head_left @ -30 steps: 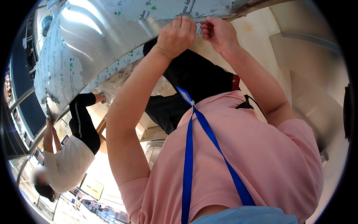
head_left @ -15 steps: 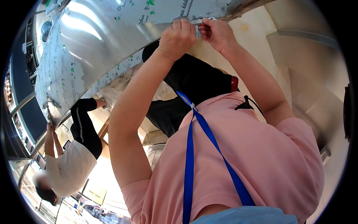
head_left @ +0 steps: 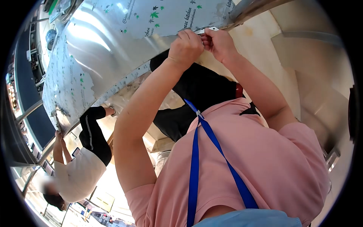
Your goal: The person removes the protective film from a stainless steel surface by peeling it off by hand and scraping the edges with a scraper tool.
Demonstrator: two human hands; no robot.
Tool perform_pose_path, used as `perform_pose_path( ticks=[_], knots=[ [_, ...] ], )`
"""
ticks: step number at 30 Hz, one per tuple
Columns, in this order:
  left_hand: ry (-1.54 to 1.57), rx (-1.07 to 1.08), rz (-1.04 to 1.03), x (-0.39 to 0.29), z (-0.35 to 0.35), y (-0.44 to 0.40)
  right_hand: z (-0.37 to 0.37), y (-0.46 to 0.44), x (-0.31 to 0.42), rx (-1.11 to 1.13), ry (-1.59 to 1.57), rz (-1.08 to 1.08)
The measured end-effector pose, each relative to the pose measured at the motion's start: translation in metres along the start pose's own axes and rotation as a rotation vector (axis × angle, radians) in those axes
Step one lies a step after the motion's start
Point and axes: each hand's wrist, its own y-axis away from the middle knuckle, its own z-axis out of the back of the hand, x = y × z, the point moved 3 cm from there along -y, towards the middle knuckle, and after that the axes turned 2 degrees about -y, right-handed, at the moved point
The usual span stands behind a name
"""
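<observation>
A steel worktop (head_left: 124, 53) slants across the top, partly covered by printed protective film (head_left: 166, 17) with a ragged torn edge. My left hand (head_left: 186, 47) is closed at the worktop's near edge, its fingertips against the film's border; what they pinch is hidden. Close beside it, almost touching, my right hand (head_left: 220, 43) is closed with the thumb on top. A small pale flat piece (head_left: 213, 28) with dark spots sticks out past that thumb, and its other end disappears between the two hands.
Another person in a white shirt (head_left: 81, 176) works at the worktop's far left corner, both hands on its edge. A blue lanyard (head_left: 193, 170) hangs over my pink shirt. Steel panels (head_left: 314, 75) stand on the right.
Both my hands appear slightly lower in view, the left one shifted right, closer to the right hand. The whole scene has shifted down and right with the camera. Both hands stay closed.
</observation>
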Motion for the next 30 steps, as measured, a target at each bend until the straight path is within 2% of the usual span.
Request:
perform_pose_path(
  ticks=[11,17,20,23,26,29,30],
  knots=[
    [-0.048,0.044,-0.029,-0.001,-0.005,-0.003,-0.006,0.004,-0.006,-0.028,-0.107,0.006],
    [0.176,0.046,-0.016,0.015,0.002,0.005,0.010,-0.003,-0.006,0.124,-0.137,-0.058],
    [0.540,0.058,0.065,0.031,0.002,0.014,0.014,0.001,-0.004,0.147,-0.056,-0.013],
    [0.681,-0.054,0.228,0.050,0.012,0.017,0.019,0.006,-0.006,0.152,-0.027,0.004],
    [0.779,-0.048,0.339,0.062,-0.002,0.021,0.024,0.007,-0.008,0.122,-0.062,0.000],
    [1.118,0.260,1.041,0.046,-0.003,0.019,0.016,0.012,-0.010,0.086,-0.135,0.010],
    [1.324,0.377,1.207,0.036,0.003,0.017,0.014,0.012,-0.013,0.075,-0.167,0.015]
  ],
)
